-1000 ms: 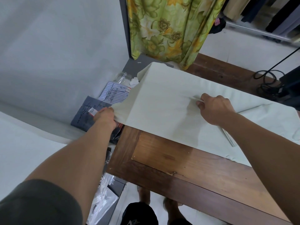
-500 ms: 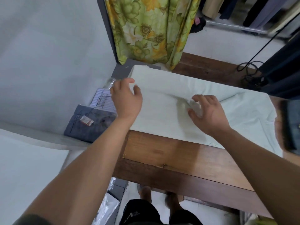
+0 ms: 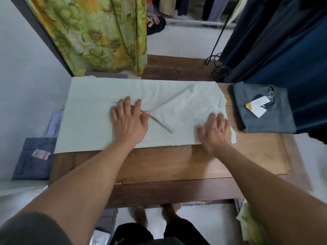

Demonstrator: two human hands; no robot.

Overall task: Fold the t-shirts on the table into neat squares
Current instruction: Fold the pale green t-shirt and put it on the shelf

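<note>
Both your hands, left hand (image 3: 128,123) and right hand (image 3: 215,132), press flat-fingered on the pale t-shirt (image 3: 99,110) covering the wooden table (image 3: 177,165), floral curtain (image 3: 99,34) upper left, grey folded shirt (image 3: 263,110) at right.

The right hand (image 3: 215,134) is blurry. It and the left hand (image 3: 129,124) cover bits of the pale t-shirt (image 3: 92,121). The print on the paper tag (image 3: 257,106) of the grey shirt (image 3: 265,121) at the right edge of the tabletop (image 3: 177,165) is too small to read. The near edge hides part of the feet (image 3: 141,216).

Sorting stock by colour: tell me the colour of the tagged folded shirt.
The folded shirt is dark grey; head view.
</note>
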